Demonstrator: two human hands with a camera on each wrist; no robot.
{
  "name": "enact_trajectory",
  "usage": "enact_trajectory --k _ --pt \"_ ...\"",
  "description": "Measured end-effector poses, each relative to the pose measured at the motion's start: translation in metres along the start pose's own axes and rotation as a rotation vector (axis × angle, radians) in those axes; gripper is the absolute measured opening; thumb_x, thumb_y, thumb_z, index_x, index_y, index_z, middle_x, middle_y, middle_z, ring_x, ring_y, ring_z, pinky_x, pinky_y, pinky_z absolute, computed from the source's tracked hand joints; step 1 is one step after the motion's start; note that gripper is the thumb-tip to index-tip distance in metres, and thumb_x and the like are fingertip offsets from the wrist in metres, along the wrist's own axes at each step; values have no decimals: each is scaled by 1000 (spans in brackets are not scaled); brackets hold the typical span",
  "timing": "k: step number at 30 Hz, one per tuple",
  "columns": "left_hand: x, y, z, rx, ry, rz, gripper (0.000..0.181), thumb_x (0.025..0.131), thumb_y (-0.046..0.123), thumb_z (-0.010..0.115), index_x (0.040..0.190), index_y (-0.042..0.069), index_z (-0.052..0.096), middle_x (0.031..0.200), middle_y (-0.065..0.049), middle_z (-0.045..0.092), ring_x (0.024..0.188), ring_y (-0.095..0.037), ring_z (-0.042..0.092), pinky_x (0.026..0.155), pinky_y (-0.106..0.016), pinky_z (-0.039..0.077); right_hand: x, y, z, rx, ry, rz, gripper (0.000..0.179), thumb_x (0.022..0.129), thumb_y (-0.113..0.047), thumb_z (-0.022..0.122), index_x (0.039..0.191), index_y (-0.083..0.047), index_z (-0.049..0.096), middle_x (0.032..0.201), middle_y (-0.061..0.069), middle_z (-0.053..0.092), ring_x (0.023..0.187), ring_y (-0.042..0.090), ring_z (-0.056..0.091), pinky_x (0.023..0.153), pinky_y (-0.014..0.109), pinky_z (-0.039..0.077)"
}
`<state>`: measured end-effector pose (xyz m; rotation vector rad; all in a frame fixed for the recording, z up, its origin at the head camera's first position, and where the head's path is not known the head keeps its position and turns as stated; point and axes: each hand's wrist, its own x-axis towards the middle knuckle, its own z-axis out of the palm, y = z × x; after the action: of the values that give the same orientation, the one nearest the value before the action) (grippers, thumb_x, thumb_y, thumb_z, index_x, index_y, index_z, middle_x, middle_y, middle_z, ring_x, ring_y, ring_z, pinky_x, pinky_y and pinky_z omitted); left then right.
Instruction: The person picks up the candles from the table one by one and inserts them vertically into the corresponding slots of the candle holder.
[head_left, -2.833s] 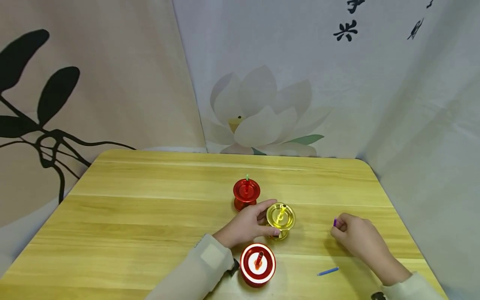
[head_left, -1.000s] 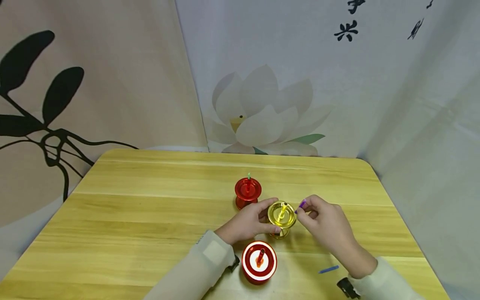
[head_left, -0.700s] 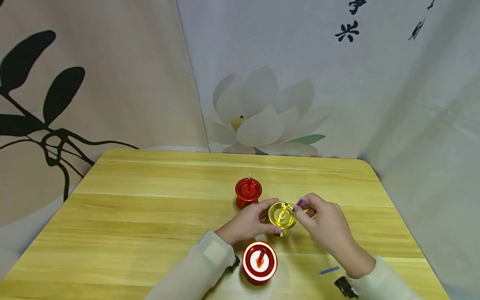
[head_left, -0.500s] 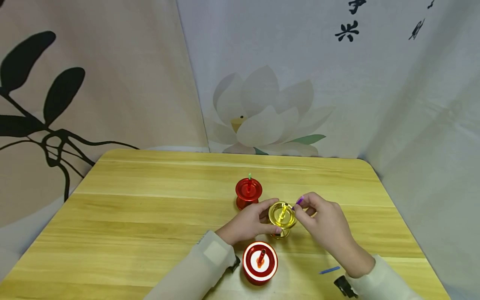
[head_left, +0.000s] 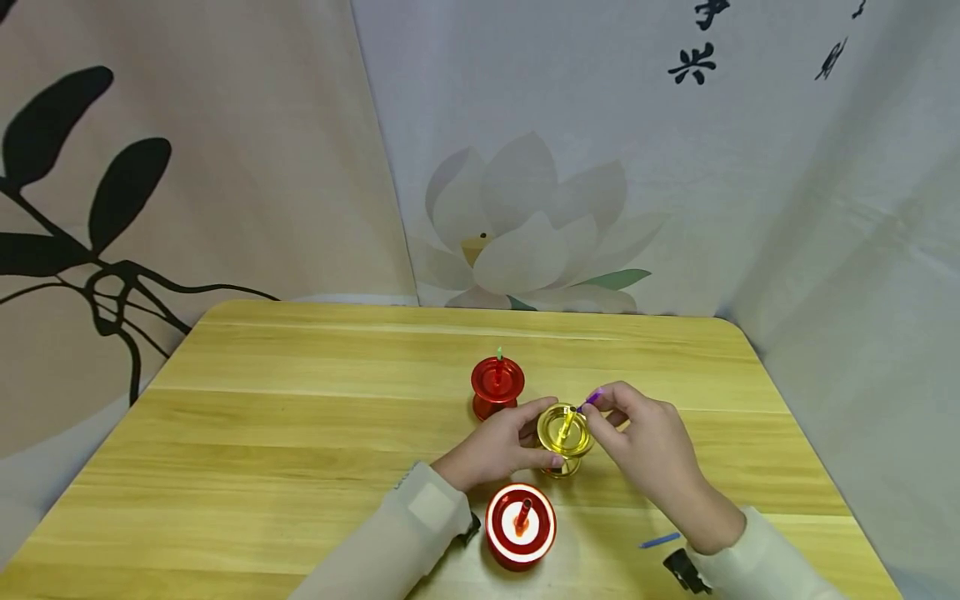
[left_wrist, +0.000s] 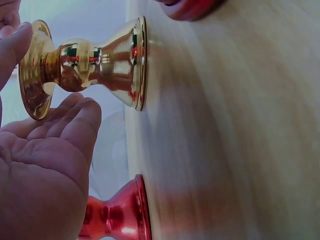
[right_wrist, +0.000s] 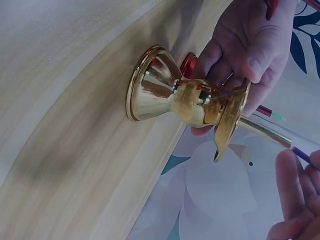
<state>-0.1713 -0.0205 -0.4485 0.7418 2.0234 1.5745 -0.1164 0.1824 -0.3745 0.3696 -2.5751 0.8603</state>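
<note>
My left hand (head_left: pixel 487 446) holds a gold candle holder (head_left: pixel 553 433) upright on the table, thumb and fingers at either side of its dish. A narrow gold tube (right_wrist: pixel 265 131) rises from the dish. Between thumb and fingertips, my right hand (head_left: pixel 648 437) pinches a thin purple stick (head_left: pixel 592 401), slanted, its lower end at the tube's mouth. In the right wrist view the tip of the purple stick (right_wrist: pixel 300 154) meets the tube's end; whether it is inside, I cannot tell.
Behind the left hand stands a red candle holder (head_left: pixel 487 406) with a green-tipped stick (head_left: pixel 499 353) in its tube. Nearer me is another red holder (head_left: pixel 495 546) with a bright white ring. A blue stick (head_left: pixel 660 541) lies at right on the wooden table (head_left: pixel 300 467).
My right hand came in from the right with the purple stick, then edged left until the stick's end reached the tube. The left hand keeps its hold on the gold candle holder.
</note>
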Motion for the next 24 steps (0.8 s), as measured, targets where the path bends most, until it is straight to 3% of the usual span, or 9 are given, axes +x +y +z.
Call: enact_trajectory --k 24 --pt "-1 0 0 0 9 -5 82 88 18 80 155 5 35 139 -2 59 125 -9 57 104 -24 47 4 -2 4 -25 -20 -21 6 87 -9 76 89 -15 75 78 -7 72 66 8 64 54 24 51"
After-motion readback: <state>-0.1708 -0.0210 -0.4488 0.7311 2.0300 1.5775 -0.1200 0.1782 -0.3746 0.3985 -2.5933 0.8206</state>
